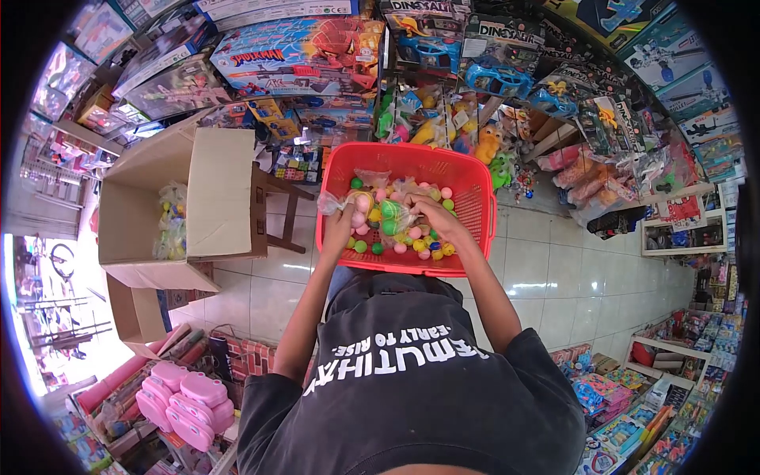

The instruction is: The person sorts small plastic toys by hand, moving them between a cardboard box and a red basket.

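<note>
A red plastic basket (467,190) holds many small balls, green, pink and yellow, some loose and some in clear bags. Over its left side my left hand (340,226) is closed on a clear plastic bag (362,207) with pink balls inside. My right hand (434,218), at the middle of the basket, has its fingers pinched on a clear bag (390,215) with green balls in it. The two bags lie close together between my hands.
An open cardboard box (222,194) with bagged balls (172,222) stands left, beside a wooden stool (286,210). Shelves of boxed toys (297,55) rise ahead. Pink cases (190,404) lie lower left, and toy packets (606,392) lower right. Tiled floor (546,261) shows right of the basket.
</note>
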The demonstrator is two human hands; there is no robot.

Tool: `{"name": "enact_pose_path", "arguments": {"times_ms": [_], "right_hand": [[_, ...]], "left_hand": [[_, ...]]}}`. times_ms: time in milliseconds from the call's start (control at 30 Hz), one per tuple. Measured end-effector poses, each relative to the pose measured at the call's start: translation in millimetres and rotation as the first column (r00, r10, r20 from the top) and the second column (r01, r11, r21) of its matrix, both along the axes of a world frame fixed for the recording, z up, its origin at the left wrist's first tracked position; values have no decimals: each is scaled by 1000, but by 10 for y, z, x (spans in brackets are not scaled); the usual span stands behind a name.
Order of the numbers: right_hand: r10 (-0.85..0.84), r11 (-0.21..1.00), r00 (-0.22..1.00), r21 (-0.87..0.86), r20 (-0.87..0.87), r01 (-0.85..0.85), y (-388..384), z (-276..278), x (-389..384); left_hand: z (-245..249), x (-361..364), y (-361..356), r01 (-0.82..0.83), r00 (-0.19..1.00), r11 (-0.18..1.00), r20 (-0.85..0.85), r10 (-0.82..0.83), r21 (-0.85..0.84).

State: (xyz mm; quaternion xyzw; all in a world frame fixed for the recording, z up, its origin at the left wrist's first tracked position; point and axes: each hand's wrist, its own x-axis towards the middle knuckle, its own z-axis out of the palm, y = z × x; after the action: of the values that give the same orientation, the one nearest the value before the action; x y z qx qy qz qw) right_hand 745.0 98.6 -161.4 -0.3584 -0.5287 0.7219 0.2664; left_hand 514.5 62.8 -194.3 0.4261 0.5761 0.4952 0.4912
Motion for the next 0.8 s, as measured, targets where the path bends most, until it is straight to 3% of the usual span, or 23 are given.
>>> {"name": "enact_pose_path", "arguments": {"times_ms": [67, 100, 133, 200, 233, 400, 467, 533, 800], "right_hand": [[-177, 961, 981, -230, -76, 155, -56, 197, -61], [-180, 960, 981, -230, -77, 158, -47, 150, -57], [-174, 961, 974, -242, -146, 135, -28, 75, -54], [-169, 961, 962, -252, -216, 112, -15, 39, -64], [-158, 962, 947, -260, -279, 84, -22, 56, -84], [-135, 966, 926, -254, -353, 44, -80, 140, -167], [-54, 997, 952, -75, -301, 32, -86, 142, -185], [-37, 999, 954, -40, -297, 26, -88, 124, -172], [-36, 999, 987, 20, -156, 40, -117, 325, -41]], "left_hand": [[13, 61, -25, 77, 997, 991, 26, -75, -107], [97, 132, -41, 91, 987, 992, 138, -78, -90], [133, 185, -44, 94, 987, 992, 136, -81, -89], [169, 264, -43, 160, 902, 957, 430, -41, -244], [173, 293, -15, 262, 841, 957, 516, -165, -122], [292, 426, -44, 225, 809, 970, 574, -130, -97], [279, 451, -39, 214, 810, 975, 570, -140, -64], [269, 458, -23, 135, 796, 990, 599, -85, -39], [332, 321, -65, 132, 740, 990, 669, -72, -40]]}}
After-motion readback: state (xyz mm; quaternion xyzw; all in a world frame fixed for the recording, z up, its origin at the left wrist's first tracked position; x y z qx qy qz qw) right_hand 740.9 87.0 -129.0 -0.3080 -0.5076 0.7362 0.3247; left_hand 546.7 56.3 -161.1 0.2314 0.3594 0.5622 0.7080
